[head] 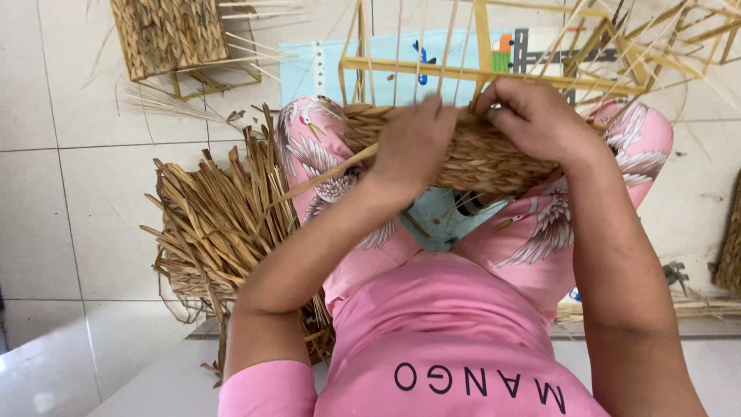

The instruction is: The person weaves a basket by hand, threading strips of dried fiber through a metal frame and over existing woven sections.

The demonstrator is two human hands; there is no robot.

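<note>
The person wears a pink top (455, 340) with dark block lettering printed across the front, which reads upside down from the head camera. Its pink sleeve (266, 390) is pushed up on the left arm, ending in a soft bunched cuff above the elbow; the right arm is bare as far as the view reaches, so its sleeve cannot be judged. The pink trousers (540, 232) carry a print of white, long-necked birds, probably cranes, with grey-streaked wings and small orange beaks.

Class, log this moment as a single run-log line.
left hand: pressed on woven basket | right hand: gripping basket top edge | basket: across lap, upright stakes unwoven | loose straw bundle: floor, left
</note>
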